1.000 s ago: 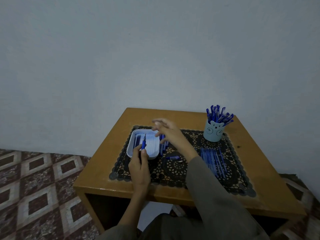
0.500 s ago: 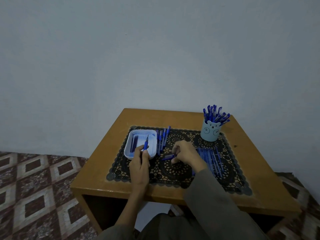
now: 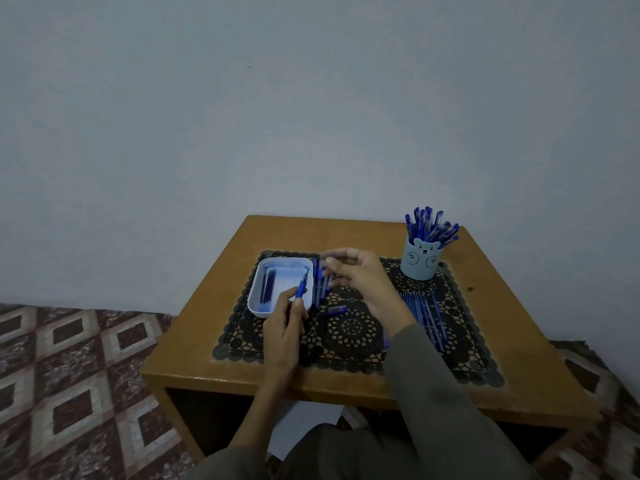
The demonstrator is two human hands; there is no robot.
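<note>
Left hand [image 3: 285,327] grips one blue plastic pen [image 3: 302,288] low on the barrel, tip up, over the near right edge of one white rectangular plastic tray [image 3: 254,304]. Right hand [image 3: 360,278] hovers just right of the tray, fingers curled and blurred; cannot tell whether it pinches anything. In tray: about three thin dark blue refills [image 3: 268,285]. Beside it: short row of blue pens [image 3: 320,294], count unclear, and one short blue piece [image 3: 336,310]. Further right: second pen row [image 3: 427,317], partly hidden, and one pale blue bear-faced cup [image 3: 420,261] of pens. All on one black lace mat [image 3: 349,330] on one wooden table [image 3: 207,334].

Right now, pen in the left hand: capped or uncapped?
Uncapped: the pen gripped by the left hand shows a thin bare tip, pointing away over the white tray.
</note>
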